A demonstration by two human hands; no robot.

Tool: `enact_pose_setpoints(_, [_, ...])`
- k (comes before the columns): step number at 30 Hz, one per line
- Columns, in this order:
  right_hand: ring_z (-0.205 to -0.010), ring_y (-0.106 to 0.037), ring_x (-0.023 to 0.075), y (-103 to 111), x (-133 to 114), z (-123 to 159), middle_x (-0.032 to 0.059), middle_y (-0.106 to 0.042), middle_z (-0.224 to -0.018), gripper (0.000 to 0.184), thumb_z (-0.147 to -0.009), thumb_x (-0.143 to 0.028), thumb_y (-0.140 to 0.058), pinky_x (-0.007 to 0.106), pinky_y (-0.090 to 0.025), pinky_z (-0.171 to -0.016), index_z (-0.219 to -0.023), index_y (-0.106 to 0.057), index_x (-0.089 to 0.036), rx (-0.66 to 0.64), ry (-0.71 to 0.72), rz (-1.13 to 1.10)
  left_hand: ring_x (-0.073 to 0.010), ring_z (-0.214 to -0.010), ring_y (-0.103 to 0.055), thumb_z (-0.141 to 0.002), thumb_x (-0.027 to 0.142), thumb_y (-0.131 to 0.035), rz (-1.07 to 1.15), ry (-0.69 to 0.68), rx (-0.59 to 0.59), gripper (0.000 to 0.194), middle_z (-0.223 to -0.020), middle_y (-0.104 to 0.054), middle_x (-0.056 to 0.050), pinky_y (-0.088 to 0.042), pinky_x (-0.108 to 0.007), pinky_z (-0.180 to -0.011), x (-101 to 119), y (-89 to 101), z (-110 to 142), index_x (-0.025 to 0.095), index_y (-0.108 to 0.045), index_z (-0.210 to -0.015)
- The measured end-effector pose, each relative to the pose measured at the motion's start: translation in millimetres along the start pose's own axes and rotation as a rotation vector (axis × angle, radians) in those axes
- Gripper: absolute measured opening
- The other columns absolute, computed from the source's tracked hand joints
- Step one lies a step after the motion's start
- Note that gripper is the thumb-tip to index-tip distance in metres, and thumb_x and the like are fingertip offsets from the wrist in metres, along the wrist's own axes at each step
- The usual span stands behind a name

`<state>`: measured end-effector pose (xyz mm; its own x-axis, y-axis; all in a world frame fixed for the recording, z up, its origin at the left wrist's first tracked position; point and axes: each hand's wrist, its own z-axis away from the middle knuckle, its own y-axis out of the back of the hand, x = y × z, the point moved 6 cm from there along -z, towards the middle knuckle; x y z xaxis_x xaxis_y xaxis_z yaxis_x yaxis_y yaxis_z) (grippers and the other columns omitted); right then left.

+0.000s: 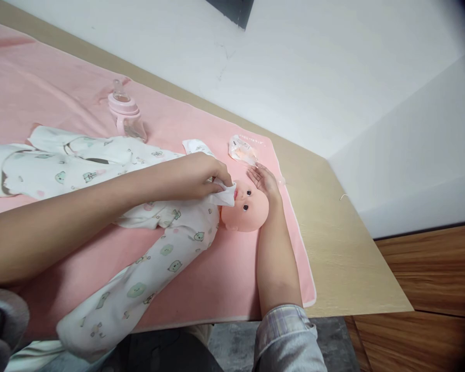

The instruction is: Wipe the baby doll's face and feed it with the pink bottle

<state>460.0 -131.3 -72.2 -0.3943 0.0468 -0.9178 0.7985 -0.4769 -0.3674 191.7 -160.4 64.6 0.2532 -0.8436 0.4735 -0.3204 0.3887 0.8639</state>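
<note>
A baby doll (pixel 248 214) lies on its back, dressed in a white sleepsuit (pixel 182 227) with green animal prints. My left hand (pixel 207 173) pinches a white wipe (pixel 227 194) against the doll's mouth and chin, and its lower edge hangs near the neck. Beside the far side of the doll's head, my right hand (pixel 264 181) rests palm up with fingers apart. Its wrist and forearm lie along the crown of the head. A crumpled clear plastic packet (pixel 241 151) with something orange inside lies just past my right fingertips.
A pink baby bottle (pixel 126 114) with handles stands tilted on the pink blanket (pixel 201 289), beyond the doll's body. Under the blanket is a pale wooden table (pixel 329 232), its right end exposed. A white wall (pixel 306 77) runs along the back.
</note>
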Motion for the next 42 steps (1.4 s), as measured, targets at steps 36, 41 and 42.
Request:
enact_pose_setpoints(36, [-0.079,-0.072,0.0125,3.2,1.3,-4.0,0.003,-0.071,-0.08,0.011,-0.087,-0.014,-0.058,0.031,-0.061,-0.095,-0.096,-0.063,-0.016,-0.012,0.012,-0.024,-0.0158,-0.079,-0.062,-0.077,0.008,-0.044,-0.102,-0.109,0.337,0.031,-0.093,-0.072,0.001,-0.044,-0.028,-0.075,-0.6,5.5,-6.0,0.022,-0.072,-0.073])
enact_pose_setpoints(41, [-0.081,-0.073,0.0138,2.9,1.0,-3.7,0.0046,-0.072,-0.083,0.011,-0.088,-0.014,-0.056,0.03,-0.062,-0.09,-0.097,-0.063,-0.015,-0.021,0.015,-0.035,-0.0169,-0.079,-0.06,-0.078,0.004,-0.042,-0.178,-0.189,0.378,0.035,-0.092,-0.071,-0.001,-0.044,-0.03,-0.074,1.9,0.6,-5.1,0.021,-0.073,-0.075])
enact_pose_setpoints(42, [-0.082,-0.073,0.0139,3.0,1.1,-3.9,0.0048,-0.072,-0.083,0.011,-0.089,-0.014,-0.056,0.03,-0.062,-0.09,-0.097,-0.063,-0.015,-0.023,0.016,-0.038,-0.0171,-0.079,-0.059,-0.078,0.004,-0.042,-0.2,-0.204,0.39,0.036,-0.092,-0.071,-0.001,-0.044,-0.031,-0.075,2.7,-0.1,-4.8,0.021,-0.073,-0.075])
